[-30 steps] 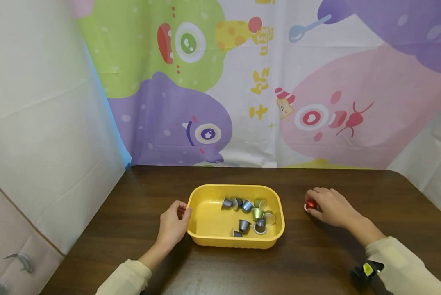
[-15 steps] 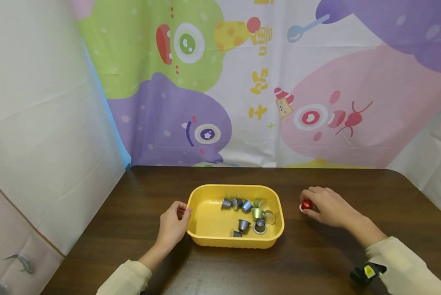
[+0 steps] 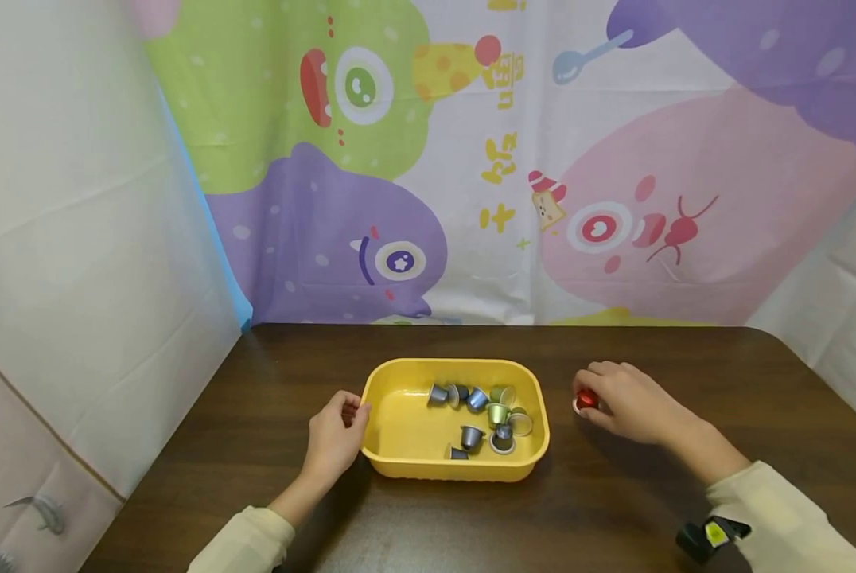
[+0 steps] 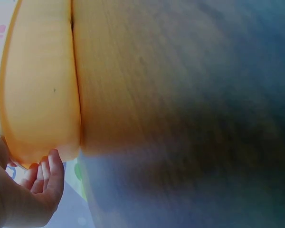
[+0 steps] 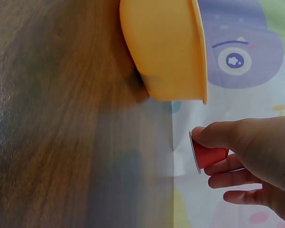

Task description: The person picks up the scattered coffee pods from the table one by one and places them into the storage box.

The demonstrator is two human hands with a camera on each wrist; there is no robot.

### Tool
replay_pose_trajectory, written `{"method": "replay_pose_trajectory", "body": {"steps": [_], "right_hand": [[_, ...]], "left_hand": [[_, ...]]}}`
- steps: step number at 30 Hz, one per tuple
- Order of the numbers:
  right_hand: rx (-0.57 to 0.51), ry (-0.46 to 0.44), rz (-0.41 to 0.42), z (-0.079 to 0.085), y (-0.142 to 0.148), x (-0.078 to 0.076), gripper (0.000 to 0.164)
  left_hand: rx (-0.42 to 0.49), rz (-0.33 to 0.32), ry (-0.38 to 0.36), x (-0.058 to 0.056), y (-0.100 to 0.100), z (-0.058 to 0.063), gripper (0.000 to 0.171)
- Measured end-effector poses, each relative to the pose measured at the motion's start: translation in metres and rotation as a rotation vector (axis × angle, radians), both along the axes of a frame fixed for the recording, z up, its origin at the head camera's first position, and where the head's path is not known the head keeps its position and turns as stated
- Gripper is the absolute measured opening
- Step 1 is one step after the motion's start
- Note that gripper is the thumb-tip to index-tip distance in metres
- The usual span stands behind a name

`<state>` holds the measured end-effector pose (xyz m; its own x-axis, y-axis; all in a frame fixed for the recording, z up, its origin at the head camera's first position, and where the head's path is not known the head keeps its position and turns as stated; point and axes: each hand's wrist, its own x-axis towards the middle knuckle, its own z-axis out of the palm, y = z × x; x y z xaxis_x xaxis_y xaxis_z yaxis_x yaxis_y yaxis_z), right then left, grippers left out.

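Note:
In the head view a yellow plastic basin (image 3: 399, 461) stands on the table with several coffee capsules inside, among them grey capsules (image 3: 471, 437), a blue capsule (image 3: 477, 399) and a green capsule (image 3: 498, 414). My left hand (image 3: 336, 438) grips the basin's left end at the rim; the left wrist view shows its fingers (image 4: 54, 173) curled against the outer wall. To the right of the basin, my right hand (image 3: 632, 402) pinches a red coffee capsule (image 3: 586, 399) between thumb and fingers. In the right wrist view the capsule (image 5: 209, 156) lies tilted on its side, its silvery rim facing the table side.
The dark wooden table (image 3: 428, 517) runs back to a cartoon-printed curtain (image 3: 485, 263). A pale cloth (image 3: 99, 239) hangs on the left. A black strap device with a yellow-green mark (image 3: 714, 532) sits at the right sleeve.
My right hand has moved slightly left toward the basin with the red capsule in its fingers. My left hand and the basin have stayed in place.

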<state>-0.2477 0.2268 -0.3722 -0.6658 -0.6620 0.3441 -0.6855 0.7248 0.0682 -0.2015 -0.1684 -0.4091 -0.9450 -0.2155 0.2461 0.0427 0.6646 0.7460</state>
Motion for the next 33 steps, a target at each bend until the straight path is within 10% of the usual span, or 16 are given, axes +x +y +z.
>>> {"method": "replay_pose_trajectory", "body": {"steps": [33], "right_hand": [[-0.036, 0.098, 0.087, 0.025, -0.022, 0.011, 0.028]], "left_hand": [[0.01, 0.001, -0.001, -0.001, -0.001, -0.003, 0.014]]}}
